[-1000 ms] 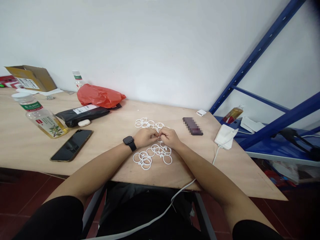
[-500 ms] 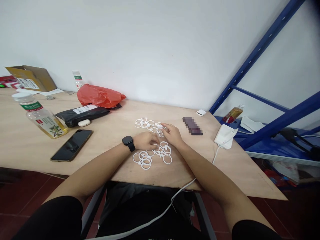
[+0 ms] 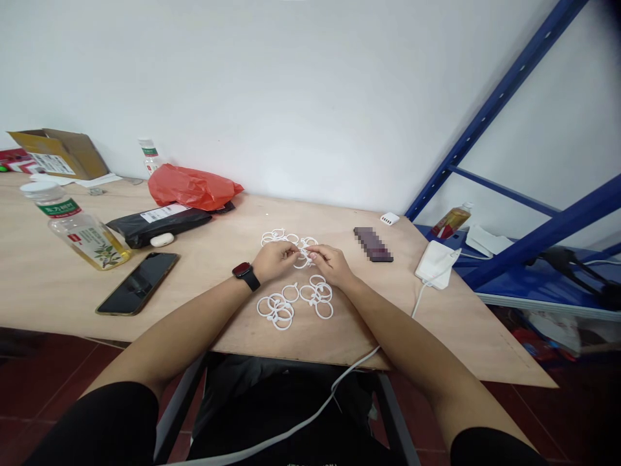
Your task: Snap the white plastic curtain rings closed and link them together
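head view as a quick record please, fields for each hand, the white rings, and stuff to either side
left hand: fingertips together at the far rings; dark watch on wrist
right hand: fingertips close to the left hand's, also at the far rings
held item: too small to tell
far rings: white, loosely grouped, partly hidden by hands
near rings: white, some overlapping, lying closer to the person
to the left: black-screened phone, bottle, red bag
to the right: pixelated dark object, white block with cable

The rings (image 3: 275,318) are white, the smartwatch strap (image 3: 251,279) black, the plastic bag (image 3: 194,186) red and the shelving frame (image 3: 495,108) blue.
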A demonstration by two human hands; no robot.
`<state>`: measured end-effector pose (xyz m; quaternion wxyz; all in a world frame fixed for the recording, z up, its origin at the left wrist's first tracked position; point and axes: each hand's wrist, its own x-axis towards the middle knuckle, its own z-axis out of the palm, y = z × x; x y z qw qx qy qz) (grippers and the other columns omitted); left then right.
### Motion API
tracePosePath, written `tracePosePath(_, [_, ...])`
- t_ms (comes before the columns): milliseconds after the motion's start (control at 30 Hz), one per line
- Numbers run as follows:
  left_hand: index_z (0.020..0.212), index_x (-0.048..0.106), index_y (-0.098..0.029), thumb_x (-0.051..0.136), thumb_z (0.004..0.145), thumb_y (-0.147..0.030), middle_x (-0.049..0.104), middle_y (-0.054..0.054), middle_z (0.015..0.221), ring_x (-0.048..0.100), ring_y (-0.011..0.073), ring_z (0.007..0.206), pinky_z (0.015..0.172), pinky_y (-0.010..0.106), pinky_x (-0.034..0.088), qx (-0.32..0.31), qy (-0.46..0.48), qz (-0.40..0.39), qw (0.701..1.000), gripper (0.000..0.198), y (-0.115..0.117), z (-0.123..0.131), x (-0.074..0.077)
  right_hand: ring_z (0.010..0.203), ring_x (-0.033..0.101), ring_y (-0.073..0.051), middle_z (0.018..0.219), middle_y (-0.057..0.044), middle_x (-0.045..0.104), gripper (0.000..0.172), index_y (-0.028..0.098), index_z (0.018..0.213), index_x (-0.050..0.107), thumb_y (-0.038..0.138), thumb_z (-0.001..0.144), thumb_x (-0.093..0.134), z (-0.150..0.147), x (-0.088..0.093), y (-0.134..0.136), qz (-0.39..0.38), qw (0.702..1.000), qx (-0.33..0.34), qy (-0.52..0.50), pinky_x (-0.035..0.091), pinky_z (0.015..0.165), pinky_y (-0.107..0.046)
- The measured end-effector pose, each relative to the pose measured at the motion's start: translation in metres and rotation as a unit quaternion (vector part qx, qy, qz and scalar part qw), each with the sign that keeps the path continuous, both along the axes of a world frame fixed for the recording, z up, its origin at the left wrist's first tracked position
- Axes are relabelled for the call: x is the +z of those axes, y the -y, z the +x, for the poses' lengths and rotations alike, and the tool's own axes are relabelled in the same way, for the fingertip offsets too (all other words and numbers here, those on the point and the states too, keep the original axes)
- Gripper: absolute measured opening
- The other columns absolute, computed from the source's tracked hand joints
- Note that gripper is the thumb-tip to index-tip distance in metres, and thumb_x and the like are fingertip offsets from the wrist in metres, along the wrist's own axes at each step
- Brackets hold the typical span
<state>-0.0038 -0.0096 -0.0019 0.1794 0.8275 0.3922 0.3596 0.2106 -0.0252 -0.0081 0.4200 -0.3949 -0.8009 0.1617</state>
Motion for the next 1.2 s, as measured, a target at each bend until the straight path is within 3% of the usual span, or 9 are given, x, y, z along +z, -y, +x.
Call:
tracePosePath(133, [0.091, 0.070, -0.019, 0.057, 0.090, -0.031, 0.070, 0.001, 0.078, 0.058, 0.0126, 0.067, 0.067, 0.025, 0.042, 0.026, -0.012, 0.037, 0.999, 0.018, 0.000, 0.000, -0.002, 0.077, 0.067, -0.016, 0.095, -0.004, 0.075, 0.024, 0.022, 0.109, 0.071, 0.029, 0.090, 0.057, -0.003, 0.000, 0.002, -0.020, 0.999, 0.016, 0.027, 0.052, 0.069, -0.026])
tracePosePath(267, [0.094, 0.067, -0.018, 0.058, 0.090, -0.033, 0.070, 0.002, 0.078, 0.060, 0.0125, 0.067, 0.066, 0.024, 0.043, 0.016, -0.006, 0.020, 1.000, 0.018, 0.002, 0.003, -0.001, 0.069, 0.065, -0.015, 0.083, -0.002, 0.074, 0.021, 0.022, 0.102, 0.073, 0.027, 0.090, 0.056, -0.004, -0.002, 0.000, -0.024, 0.999, -0.009, 0.028, 0.050, 0.068, -0.027])
tracePosePath(467, [0.103, 0.060, -0.017, 0.062, 0.086, -0.041, 0.065, -0.001, 0.070, 0.057, 0.0119, 0.062, 0.061, 0.023, 0.041, -0.081, -0.037, -0.057, 0.994, 0.029, 0.003, -0.001, 0.002, 0.079, 0.065, -0.016, 0.100, -0.006, 0.072, 0.023, 0.021, 0.108, 0.070, 0.027, 0.091, 0.055, -0.002, -0.004, -0.004, 0.007, 0.998, -0.057, -0.028, 0.052, 0.074, -0.029])
tracePosePath(600, [0.095, 0.062, -0.015, 0.067, 0.081, -0.047, 0.061, -0.003, 0.065, 0.052, 0.0101, 0.055, 0.055, 0.022, 0.038, -0.153, -0.087, -0.147, 0.973, 0.036, 0.004, -0.007, 0.006, 0.080, 0.063, -0.016, 0.098, -0.006, 0.070, 0.023, 0.021, 0.107, 0.069, 0.030, 0.094, 0.053, 0.000, -0.002, -0.004, 0.021, 0.997, -0.059, -0.037, 0.051, 0.074, -0.029])
tracePosePath(700, [0.088, 0.065, -0.014, 0.072, 0.075, -0.041, 0.061, -0.002, 0.065, 0.052, 0.0091, 0.055, 0.053, 0.020, 0.038, -0.192, -0.110, -0.197, 0.955, 0.030, 0.005, -0.008, 0.007, 0.078, 0.062, -0.016, 0.095, -0.006, 0.068, 0.024, 0.020, 0.109, 0.070, 0.029, 0.094, 0.053, 0.000, -0.002, -0.005, 0.025, 0.997, -0.061, -0.031, 0.051, 0.074, -0.030])
tracePosePath(867, [0.083, 0.069, -0.014, 0.071, 0.071, -0.026, 0.063, 0.000, 0.071, 0.054, 0.0090, 0.061, 0.057, 0.019, 0.041, -0.211, -0.107, -0.181, 0.955, 0.017, 0.004, -0.007, 0.005, 0.090, 0.065, -0.018, 0.101, -0.006, 0.069, 0.027, 0.022, 0.113, 0.069, 0.023, 0.094, 0.049, 0.001, -0.004, -0.007, 0.024, 0.998, -0.049, -0.029, 0.051, 0.081, -0.031])
tracePosePath(1033, [0.084, 0.071, -0.013, 0.066, 0.080, -0.033, 0.064, 0.001, 0.071, 0.054, 0.0092, 0.060, 0.057, 0.019, 0.039, -0.192, -0.121, -0.153, 0.962, 0.021, -0.001, -0.006, 0.003, 0.088, 0.066, -0.017, 0.097, -0.006, 0.070, 0.027, 0.022, 0.109, 0.070, 0.020, 0.092, 0.050, 0.001, -0.007, -0.009, 0.031, 0.998, -0.049, -0.016, 0.052, 0.079, -0.030])
tracePosePath(1200, [0.087, 0.072, -0.014, 0.069, 0.080, -0.036, 0.066, 0.002, 0.074, 0.055, 0.0104, 0.063, 0.059, 0.020, 0.039, -0.195, -0.120, -0.130, 0.965, 0.023, -0.005, -0.007, 0.001, 0.087, 0.066, -0.017, 0.093, -0.005, 0.071, 0.026, 0.020, 0.099, 0.072, 0.015, 0.086, 0.050, 0.001, -0.005, -0.008, 0.039, 0.998, -0.055, -0.012, 0.051, 0.080, -0.029])
